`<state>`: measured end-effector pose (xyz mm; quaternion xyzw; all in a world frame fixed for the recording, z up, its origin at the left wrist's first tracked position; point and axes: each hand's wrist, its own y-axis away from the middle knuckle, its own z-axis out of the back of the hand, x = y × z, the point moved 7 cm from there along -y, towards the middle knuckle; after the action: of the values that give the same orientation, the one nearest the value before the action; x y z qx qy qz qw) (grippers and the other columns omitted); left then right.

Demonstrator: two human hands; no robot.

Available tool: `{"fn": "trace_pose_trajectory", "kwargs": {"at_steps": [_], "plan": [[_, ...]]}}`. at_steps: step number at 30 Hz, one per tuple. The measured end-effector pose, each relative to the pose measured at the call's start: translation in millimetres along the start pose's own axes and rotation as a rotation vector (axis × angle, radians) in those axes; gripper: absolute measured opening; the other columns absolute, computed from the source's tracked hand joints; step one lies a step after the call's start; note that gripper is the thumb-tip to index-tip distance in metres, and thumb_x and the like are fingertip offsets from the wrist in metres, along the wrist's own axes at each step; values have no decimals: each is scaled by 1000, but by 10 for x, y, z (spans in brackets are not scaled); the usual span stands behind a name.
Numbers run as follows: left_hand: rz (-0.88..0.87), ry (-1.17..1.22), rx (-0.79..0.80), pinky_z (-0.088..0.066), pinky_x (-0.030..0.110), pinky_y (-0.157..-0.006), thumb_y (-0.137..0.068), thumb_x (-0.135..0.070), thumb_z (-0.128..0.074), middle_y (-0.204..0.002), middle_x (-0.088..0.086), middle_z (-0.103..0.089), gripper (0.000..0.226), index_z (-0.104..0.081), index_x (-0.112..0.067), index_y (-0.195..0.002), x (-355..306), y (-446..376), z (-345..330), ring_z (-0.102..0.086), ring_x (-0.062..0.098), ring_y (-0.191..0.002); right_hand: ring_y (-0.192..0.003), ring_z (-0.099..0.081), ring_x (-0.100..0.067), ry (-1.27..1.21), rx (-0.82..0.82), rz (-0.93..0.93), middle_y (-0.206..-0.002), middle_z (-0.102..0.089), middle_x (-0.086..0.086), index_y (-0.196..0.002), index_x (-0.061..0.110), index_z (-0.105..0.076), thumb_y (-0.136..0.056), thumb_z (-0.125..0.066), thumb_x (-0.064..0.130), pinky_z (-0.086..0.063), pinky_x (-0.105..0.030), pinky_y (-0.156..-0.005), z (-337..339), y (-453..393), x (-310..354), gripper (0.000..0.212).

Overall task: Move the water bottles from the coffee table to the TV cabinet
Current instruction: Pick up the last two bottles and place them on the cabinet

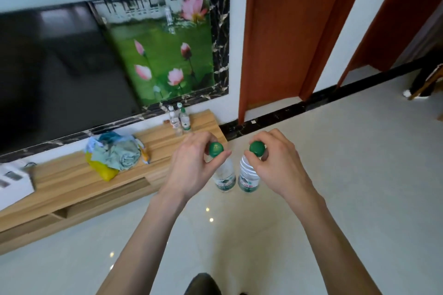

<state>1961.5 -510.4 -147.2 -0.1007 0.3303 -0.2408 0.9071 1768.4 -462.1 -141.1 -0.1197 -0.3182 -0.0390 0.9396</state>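
Note:
My left hand (191, 165) pinches the neck of a clear water bottle (224, 178) just under its green cap. My right hand (273, 163) holds a second green-capped water bottle (248, 178) the same way. Both bottles hang upright over the floor, side by side, just off the right end of the wooden TV cabinet (72, 182). Two or three small bottles (179, 120) stand on the cabinet's far right end, close to the wall.
A pile of plastic bags and cloth (115, 155) lies on the cabinet's middle. A white box (14, 184) sits at its left. A large dark TV (60, 74) hangs above. A brown door frame (275, 31) stands to the right, over glossy pale floor tiles (335, 151).

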Motion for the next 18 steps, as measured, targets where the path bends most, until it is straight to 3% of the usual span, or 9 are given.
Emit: {"fn": "trace_pose_trajectory", "kwargs": {"at_steps": [3,8,11,18], "plan": [[42,-38,-29,-47,37,-73,-93,-53,-67,-88,-10,-57,30,-54,-26,-96,254,-278,10,-51,16,-84,-76,-59,-15,0,32,40,-103,-55,5,-104,23,-67,-89,-73,27,-48,-31,-74,-162,-471,34,17],[76,-64,-43,-44,36,-72,-93,-50,-70,-87,-9,-54,30,-52,-25,-95,761,-761,-21,-49,18,-83,-77,-54,-12,7,73,93,-104,-56,6,-105,22,-67,-90,-74,29,-39,-25,-72,-486,-1256,110,18],[121,-72,-54,-39,31,-71,-92,-49,-71,-87,-9,-54,30,-54,-25,-95,1163,-1082,-27,-47,16,-83,-78,-56,-16,13,103,116,-101,-56,3,-103,21,-67,-90,-74,28,-44,-29,-73,-712,-1741,192,17],[186,-115,-51,-46,37,-74,-95,-52,-66,-88,-10,-54,29,-50,-27,-96,2100,-1831,36,-48,16,-85,-77,-57,-15,18,174,123,-99,-54,7,-105,22,-67,-90,-74,28,-44,-29,-73,-1326,-2810,319,17]]}}
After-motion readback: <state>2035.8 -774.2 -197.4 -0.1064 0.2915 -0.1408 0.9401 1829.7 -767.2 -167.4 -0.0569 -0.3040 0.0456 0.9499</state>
